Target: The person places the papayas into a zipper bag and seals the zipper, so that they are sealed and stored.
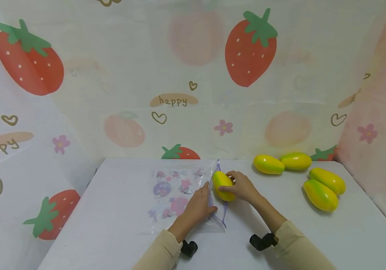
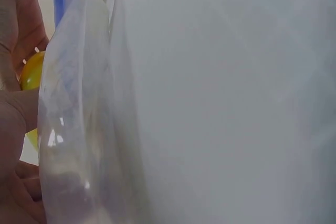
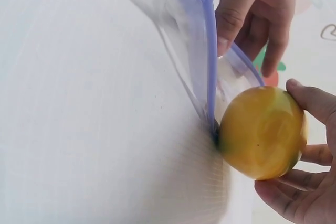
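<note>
A clear zip bag with pink and purple prints lies on the table, its purple-rimmed mouth facing right and parted. At that mouth is my left hand, thumb and fingers spread against the bag's edges. My right hand grips a glossy yellow-green papaya, which looks artificial, with thumb and fingertips round it. In the right wrist view, the papaya's rounded end is beside the bag's mouth. The left wrist view shows mostly bag film, with part of the left hand behind it.
Several more papayas lie on the right of the white table: a pair at the back edge and another pair nearer the right side. Cloth walls with strawberry prints stand behind and at both sides.
</note>
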`<state>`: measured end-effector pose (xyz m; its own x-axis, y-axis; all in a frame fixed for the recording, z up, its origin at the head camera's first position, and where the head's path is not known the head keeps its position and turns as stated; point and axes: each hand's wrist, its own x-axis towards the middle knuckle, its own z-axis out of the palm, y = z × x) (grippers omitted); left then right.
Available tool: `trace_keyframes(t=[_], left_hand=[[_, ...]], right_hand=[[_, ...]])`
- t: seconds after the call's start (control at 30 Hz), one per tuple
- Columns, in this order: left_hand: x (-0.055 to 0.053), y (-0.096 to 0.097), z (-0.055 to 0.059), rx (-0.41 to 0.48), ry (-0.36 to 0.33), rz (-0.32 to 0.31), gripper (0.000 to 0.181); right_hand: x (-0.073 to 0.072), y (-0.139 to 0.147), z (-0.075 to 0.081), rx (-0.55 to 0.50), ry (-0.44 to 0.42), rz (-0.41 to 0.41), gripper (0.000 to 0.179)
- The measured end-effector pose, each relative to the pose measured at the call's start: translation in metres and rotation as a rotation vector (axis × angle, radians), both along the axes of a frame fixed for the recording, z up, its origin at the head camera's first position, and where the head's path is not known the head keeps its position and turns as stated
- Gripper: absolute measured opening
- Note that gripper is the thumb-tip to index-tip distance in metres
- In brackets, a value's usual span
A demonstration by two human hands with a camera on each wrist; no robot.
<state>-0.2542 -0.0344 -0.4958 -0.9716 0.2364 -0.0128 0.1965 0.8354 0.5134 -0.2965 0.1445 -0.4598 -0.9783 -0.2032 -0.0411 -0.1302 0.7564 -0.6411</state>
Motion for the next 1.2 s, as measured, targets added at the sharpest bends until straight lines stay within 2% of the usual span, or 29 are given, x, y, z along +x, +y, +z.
trace_keyframes(t=[0.27,0.5,0.7,0.97,1.2], left_hand=[[-0.004,0.002,-0.001,0.006,0.039,0.029,0.073],[-0.009,0.002,-0.004,0.074,0.009,0.096,0.052],[-0.011,0.004,-0.004,0.105,0.06,0.115,0.037],[-0.018,0.006,-0.008,0.236,0.024,0.171,0.035],[-0.019,0.008,-0.01,0.346,0.065,0.265,0.023]], right_hand=[[0.0,0.0,-0.002,0.018,-0.003,-0.004,0.064],[0.001,0.001,-0.004,0.018,-0.003,-0.003,0.064],[0.003,0.0,-0.002,0.011,0.002,-0.004,0.064],[0.004,0.001,-0.003,-0.009,0.023,-0.001,0.063],[0.003,0.002,-0.005,-0.006,0.031,0.0,0.064]])
